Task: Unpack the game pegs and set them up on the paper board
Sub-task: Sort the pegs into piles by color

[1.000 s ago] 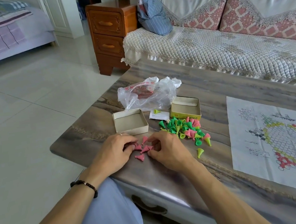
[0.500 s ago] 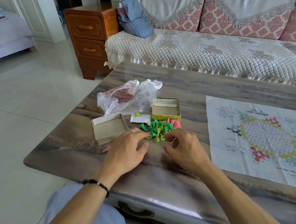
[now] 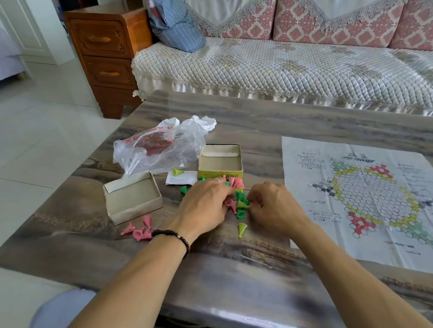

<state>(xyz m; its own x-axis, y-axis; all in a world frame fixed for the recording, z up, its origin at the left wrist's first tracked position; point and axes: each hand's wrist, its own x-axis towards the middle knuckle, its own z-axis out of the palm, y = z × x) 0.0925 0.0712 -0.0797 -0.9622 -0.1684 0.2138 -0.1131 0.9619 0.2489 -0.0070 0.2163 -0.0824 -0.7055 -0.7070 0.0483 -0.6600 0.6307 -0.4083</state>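
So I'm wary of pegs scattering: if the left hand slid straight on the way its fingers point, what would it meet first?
Likely the mixed peg pile that its fingers already touch; past that, the yellow box. The left hand points up-right, though depth is unclear.

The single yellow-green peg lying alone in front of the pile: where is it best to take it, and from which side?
The yellow-green peg lies on its side on the table, wide end toward the pile, thin tip toward the person. A grip across the wide end, from above with thumb and forefinger, looks best. The right hand seems nearer, and nothing touches the peg.
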